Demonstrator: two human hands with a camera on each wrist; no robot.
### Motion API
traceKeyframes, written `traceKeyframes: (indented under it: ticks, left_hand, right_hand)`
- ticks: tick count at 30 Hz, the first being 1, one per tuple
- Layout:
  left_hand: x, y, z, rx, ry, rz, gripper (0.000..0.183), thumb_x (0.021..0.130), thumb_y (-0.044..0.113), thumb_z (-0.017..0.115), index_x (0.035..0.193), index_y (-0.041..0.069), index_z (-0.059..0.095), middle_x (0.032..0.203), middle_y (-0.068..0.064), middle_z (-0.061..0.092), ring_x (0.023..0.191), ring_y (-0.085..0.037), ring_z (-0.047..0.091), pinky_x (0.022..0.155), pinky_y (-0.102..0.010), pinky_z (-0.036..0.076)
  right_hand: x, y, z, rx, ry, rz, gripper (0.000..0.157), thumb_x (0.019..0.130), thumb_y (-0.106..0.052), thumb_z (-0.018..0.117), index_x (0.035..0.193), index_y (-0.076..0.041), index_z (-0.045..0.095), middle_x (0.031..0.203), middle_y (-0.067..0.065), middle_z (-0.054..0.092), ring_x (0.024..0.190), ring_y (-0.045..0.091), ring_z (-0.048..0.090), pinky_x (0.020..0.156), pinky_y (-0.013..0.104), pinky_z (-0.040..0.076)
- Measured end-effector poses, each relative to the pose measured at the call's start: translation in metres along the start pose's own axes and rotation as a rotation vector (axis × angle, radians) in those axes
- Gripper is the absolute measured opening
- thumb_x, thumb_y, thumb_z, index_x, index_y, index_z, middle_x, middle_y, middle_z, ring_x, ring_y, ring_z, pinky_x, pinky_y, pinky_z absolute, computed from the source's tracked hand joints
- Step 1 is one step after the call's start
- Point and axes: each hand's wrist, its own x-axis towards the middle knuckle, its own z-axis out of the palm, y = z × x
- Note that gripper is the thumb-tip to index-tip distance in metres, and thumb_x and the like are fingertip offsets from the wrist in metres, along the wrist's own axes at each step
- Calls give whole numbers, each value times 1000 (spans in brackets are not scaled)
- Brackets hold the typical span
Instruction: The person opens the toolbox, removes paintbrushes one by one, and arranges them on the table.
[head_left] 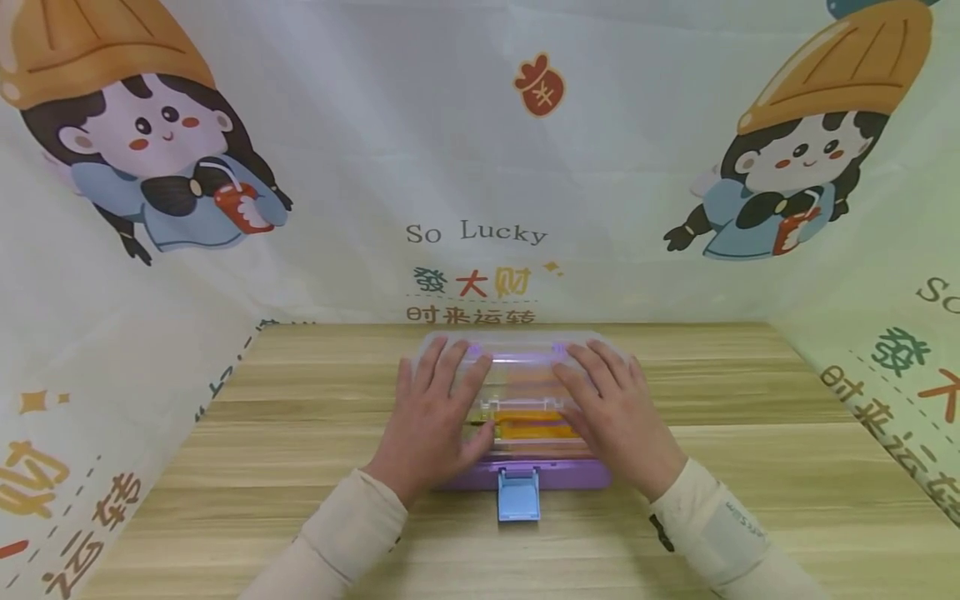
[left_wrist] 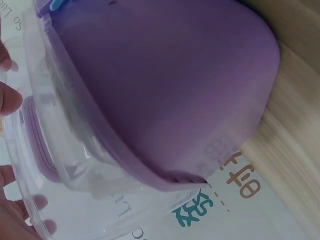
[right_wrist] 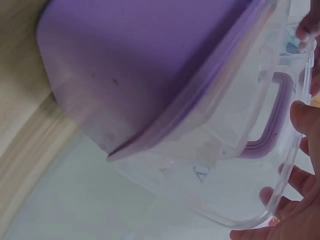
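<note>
A purple box (head_left: 555, 477) with a clear plastic lid (head_left: 517, 337) sits on the table. Both hands lie over this lid: the left hand (head_left: 431, 425) on its left half, the right hand (head_left: 622, 417) on its right half. Their fingers point away and are spread, with fingertips touching clear plastic. In the right wrist view, a purple handle (right_wrist: 270, 122) shows in the lid, near the right thumb. A light blue latch (head_left: 519, 497) is flipped down at the box front. Orange contents (head_left: 532, 427) show between the hands. Whether the lid is fully closed, I cannot tell.
The wood-grain table (head_left: 300, 425) extends around the box. Behind and at both sides hangs a pale printed cloth (head_left: 337, 125) with cartoon figures and lettering. It meets the table at the back edge.
</note>
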Motion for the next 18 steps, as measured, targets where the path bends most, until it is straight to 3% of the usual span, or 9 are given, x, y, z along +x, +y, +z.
traceKeyframes:
  ticks: [5, 10, 18]
  left_hand:
    - [-4, 4, 2, 24, 46, 4, 71, 82, 44, 67, 142, 13, 48, 151, -24, 35, 143, -46, 25, 107, -73, 20]
    - [-17, 11, 8, 24, 130, 49, 62, 85, 45, 57, 137, 12, 52, 151, -26, 33, 143, -47, 22, 108, -74, 12]
    - [-27, 15, 17, 42, 107, 32, 68, 89, 51, 49, 145, 13, 44, 159, -26, 16, 147, -46, 12, 109, -71, 13]
  right_hand:
    - [6, 0, -5, -35, -19, 6, 52, 83, -17, 80, 129, -8, 57, 138, 20, 51, 132, 47, 42, 89, 74, 41]
    - [17, 3, -11, -51, -19, 39, 45, 85, -14, 78, 126, -6, 60, 139, 23, 53, 134, 48, 41, 92, 73, 40]
    - [35, 10, -18, -38, -90, 129, 39, 88, -11, 75, 124, -5, 64, 139, 22, 55, 135, 45, 41, 95, 72, 38]
